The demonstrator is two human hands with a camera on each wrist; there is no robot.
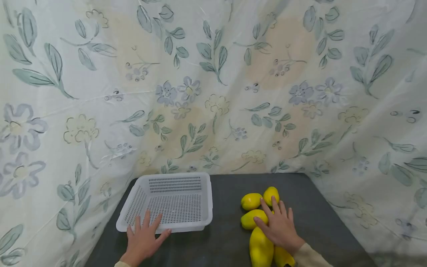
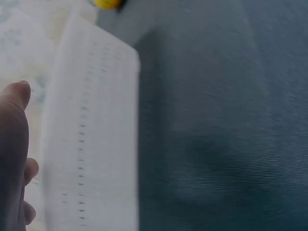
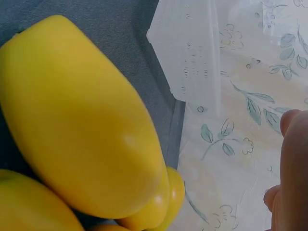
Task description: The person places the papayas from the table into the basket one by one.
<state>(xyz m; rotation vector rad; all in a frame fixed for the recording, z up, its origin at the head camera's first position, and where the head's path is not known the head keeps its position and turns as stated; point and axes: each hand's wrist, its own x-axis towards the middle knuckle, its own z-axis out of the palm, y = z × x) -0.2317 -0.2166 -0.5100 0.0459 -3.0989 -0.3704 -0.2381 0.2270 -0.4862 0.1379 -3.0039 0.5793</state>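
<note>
A white plastic basket (image 1: 180, 227) with slotted walls stands on the left of the dark table. My left hand (image 1: 144, 237) is over its near left edge with fingers spread; whether it touches the rim I cannot tell. In the left wrist view the basket's side wall (image 2: 96, 125) is beside the thumb. Several smooth yellow fruits lie in a group on the right, among them a large long one (image 1: 261, 248) and a smaller oval one (image 1: 251, 201). My right hand (image 1: 280, 225) is spread above the group, partly hiding some fruits, and grips nothing.
The dark tabletop (image 1: 227, 207) runs between the basket and the fruits. Floral cloth (image 1: 213, 111) hangs behind the table and along both sides. Near the front, one yellow fruit (image 1: 281, 256) with a dark end is partly covered by the right wrist.
</note>
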